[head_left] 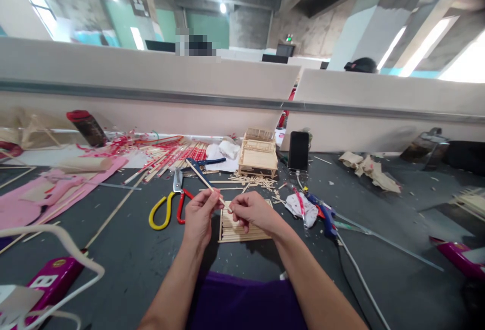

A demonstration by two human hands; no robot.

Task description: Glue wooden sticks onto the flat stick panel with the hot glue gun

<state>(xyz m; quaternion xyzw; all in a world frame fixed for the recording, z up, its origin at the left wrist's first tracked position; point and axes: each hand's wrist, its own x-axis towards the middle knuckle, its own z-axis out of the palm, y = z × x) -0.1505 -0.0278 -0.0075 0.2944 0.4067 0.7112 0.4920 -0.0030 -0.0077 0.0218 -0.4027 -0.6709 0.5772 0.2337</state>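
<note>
My left hand (202,214) pinches a thin wooden stick (200,174), which slants up and away to the left. Close beside its lower end, my right hand (252,211) has thumb and fingers pressed together; a tiny pale bit shows at the tips, too small to name. Under both hands lies a flat panel of wooden sticks (246,234) on the dark table, partly covered by my right hand. Scissors (162,214) with yellow and red handles rest left of my left hand, next to dark blue-handled pliers (212,161).
Behind the panel stands a small wooden stick model (258,158), with cut stick pieces (261,182) before it. A glue gun (328,219) and cable lie right, near a phone (298,150). Red-wrapped sticks (178,155), a dark bottle (87,128) and a magenta power strip (55,279) are left.
</note>
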